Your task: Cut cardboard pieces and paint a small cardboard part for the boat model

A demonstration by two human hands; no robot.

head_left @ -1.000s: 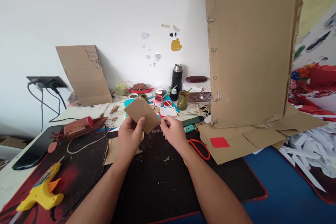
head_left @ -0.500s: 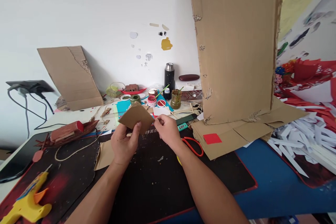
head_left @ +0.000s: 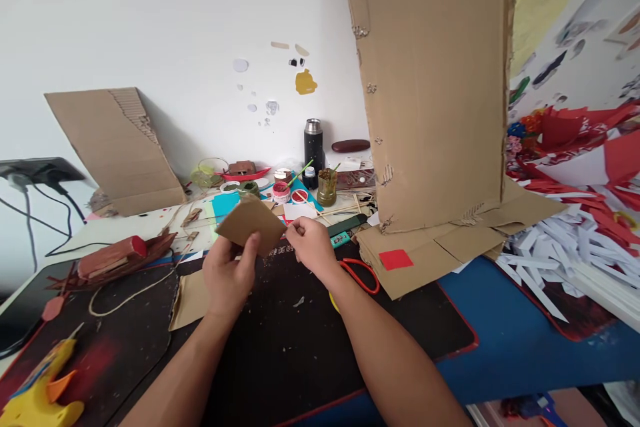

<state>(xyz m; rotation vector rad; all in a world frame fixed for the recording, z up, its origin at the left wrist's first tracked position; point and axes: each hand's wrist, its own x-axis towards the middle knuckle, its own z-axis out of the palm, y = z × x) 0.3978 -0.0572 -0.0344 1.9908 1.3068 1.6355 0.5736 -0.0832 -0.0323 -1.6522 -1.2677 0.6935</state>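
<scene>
glue gun on mat, near left. person's left hand grips card, thumb on its face; card held up tilted over mat, ahead of left hand, left of right hand. widest corner to corner, sideways; right hand looks pinched on right corner. left hand nearer card's middle. paint jars farther.

The head-worn camera looks forward and down, over the near left hand and right hand, toward a white wall.
</scene>
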